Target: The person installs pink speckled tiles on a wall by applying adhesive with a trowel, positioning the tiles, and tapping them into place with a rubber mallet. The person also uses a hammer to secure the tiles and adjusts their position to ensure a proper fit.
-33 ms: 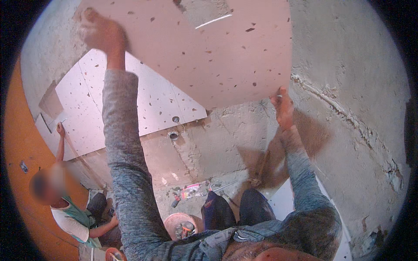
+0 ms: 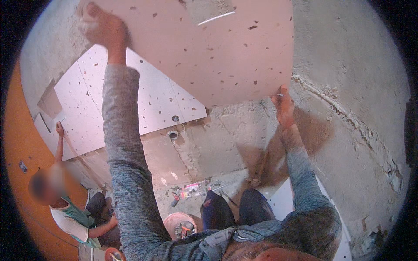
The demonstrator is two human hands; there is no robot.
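A large pinkish speckled panel (image 2: 200, 56) with a cutout at the top is held up against the wall. My left hand (image 2: 104, 28), somewhat blurred, is closed at its upper left edge. My right hand (image 2: 285, 106) grips the lower right corner. Behind it, a white speckled panel (image 2: 152, 102) lies on the wall, with a small metal fitting (image 2: 175, 118) near its lower edge and an open pipe hole (image 2: 173, 135) just below.
At lower left a co-worker (image 2: 69, 217) sits beside an orange wall (image 2: 19, 174), one hand raised to the white panel. Below are a pink bucket (image 2: 170, 222), scattered tools (image 2: 175, 200) and another white panel (image 2: 281, 200). The rough wall (image 2: 348, 87) has a cracked channel.
The pinkish panel and my two hands have shifted slightly up and to the right. The co-worker looks almost unchanged.
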